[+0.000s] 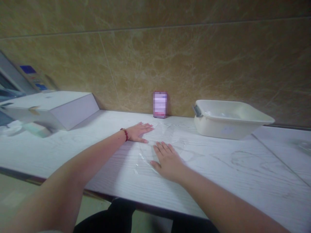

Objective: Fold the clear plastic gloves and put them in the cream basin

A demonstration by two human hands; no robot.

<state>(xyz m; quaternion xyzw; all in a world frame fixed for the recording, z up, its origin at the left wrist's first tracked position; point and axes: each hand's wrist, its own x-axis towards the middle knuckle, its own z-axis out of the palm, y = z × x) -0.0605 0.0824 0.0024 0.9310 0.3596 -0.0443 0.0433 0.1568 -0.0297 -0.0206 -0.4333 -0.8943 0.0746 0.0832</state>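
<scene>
A thin, clear plastic sheet or bag (pixel 145 155) lies flat on the white wood-grain table (pixel 109 174); its outline is hard to make out. My left hand (pixel 139 132), with a red bead bracelet (pixel 124 134) at the wrist, rests palm down at its far left side, fingers stretched out. Nearer to me and further right, my right hand (pixel 168 161) presses flat on the clear plastic, thumb apart from the fingers. Neither hand grips anything.
A phone (pixel 160 104) leans upright against the brown tiled wall (pixel 155 64). To the right stands a cream plastic basin (pixel 221 127) with a grey handle. A white box (pixel 75 111) sits at the left, with a small pale green-and-white block (pixel 37 129) beside it.
</scene>
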